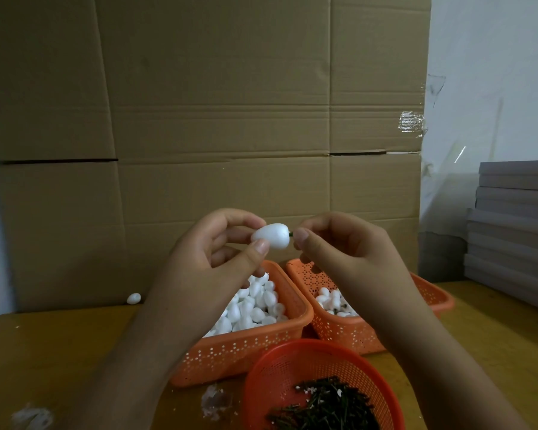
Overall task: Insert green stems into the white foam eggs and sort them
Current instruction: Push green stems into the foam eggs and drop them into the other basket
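Note:
My left hand (213, 243) pinches a white foam egg (272, 235) between thumb and fingers, held up above the baskets. My right hand (336, 243) grips a green stem (291, 233) whose short visible end sits at the egg's blunt right end. Below, the left orange basket (246, 352) is full of plain white foam eggs. In the right orange basket (354, 332) lie several eggs, some showing dark stems. A round red basket (292, 367) at the front holds a heap of loose green stems (326, 405).
One stray foam egg (133, 298) lies on the wooden table (59, 352) by the cardboard wall (218, 119). A stack of grey boards (513, 231) stands at the right. White foam crumbs (213, 401) lie near the table's front.

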Demonstrator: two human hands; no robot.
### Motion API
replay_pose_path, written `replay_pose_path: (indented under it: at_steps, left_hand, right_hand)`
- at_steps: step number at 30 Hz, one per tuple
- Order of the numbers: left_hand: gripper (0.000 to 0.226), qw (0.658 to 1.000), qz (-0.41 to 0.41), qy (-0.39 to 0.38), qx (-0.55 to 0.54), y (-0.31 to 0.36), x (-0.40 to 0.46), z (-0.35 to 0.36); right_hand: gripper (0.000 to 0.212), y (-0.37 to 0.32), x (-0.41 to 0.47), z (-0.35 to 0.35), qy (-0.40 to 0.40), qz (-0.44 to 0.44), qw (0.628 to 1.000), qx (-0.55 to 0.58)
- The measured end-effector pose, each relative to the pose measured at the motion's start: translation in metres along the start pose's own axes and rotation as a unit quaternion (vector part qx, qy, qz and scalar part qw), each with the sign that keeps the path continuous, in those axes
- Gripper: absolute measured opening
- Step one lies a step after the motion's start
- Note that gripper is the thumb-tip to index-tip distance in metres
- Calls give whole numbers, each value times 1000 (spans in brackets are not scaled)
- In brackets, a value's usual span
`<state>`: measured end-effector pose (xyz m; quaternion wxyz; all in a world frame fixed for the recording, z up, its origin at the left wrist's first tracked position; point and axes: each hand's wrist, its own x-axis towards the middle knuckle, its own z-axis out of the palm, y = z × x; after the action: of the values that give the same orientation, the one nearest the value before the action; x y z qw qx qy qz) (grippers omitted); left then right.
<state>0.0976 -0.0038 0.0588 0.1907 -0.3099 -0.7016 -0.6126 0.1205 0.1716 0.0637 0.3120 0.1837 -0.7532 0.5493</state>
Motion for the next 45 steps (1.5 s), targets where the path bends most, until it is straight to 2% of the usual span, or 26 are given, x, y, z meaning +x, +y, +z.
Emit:
replay_pose_path:
  at_steps: [6,8,10,13,15,16,19,20,21,23,26,28,29,32,35,37,39,41,45]
  left_hand:
    - [18,999,-18,39,29,-2,-1,-2]
    - [18,997,-20,65,41,-2,0,-3]
    - [18,996,-20,82,40,-1,1,-4]
    - [17,994,-18,96,39,1,2,-6]
    - [16,994,-14,100,36,2,2,-7]
    - [16,994,-11,101,34,2,2,-8]
    - [16,994,-6,108,23,3,2,-10]
    - [16,994,-4,110,22,3,2,-11]
    - [16,993,-2,114,22,4,2,-13]
    - [17,992,2,123,17,5,2,-15]
    - [20,990,14,143,7,9,2,-19]
    - [24,988,25,155,4,12,2,-23]
    - [25,987,29,159,3,13,2,-25]
    - [26,986,32,166,-6,15,2,-31]
    - [27,984,29,176,-17,17,2,-38]
    - [26,983,25,181,-24,18,2,-42]
    - [25,982,19,186,-34,18,2,-46]
    - [26,982,17,186,-42,20,2,-48]
    - [24,982,15,182,-55,22,2,-52]
  right_hand:
    - [16,6,4,-7,-1,7,999,-43]
    - [19,16,10,-18,-23,21,993,-115]
    - [17,30,16,-30,-79,52,964,-247]
    - [16,57,22,-43,-183,146,890,-392]
    - [21,76,25,-48,-191,197,858,-434]
    - [20,84,26,-50,-159,201,853,-455]
    - [16,97,27,-52,38,146,860,-487]
    - [19,98,27,-52,70,134,863,-482]
    - [23,99,28,-52,70,137,865,-477]
    - [29,103,29,-52,2,166,865,-473]
    - [19,102,28,-44,-116,177,867,-450]
    - [8,97,23,-33,-170,162,871,-432]
    - [10,94,21,-27,-186,153,873,-423]
    - [11,87,14,-9,-199,115,893,-386]
    - [12,82,11,9,-160,89,923,-338]
    - [13,85,18,23,-142,87,925,-341]
    - [20,94,34,42,-161,94,903,-386]
    - [24,108,53,62,-214,130,868,-428]
    - [28,133,76,91,-329,166,774,-515]
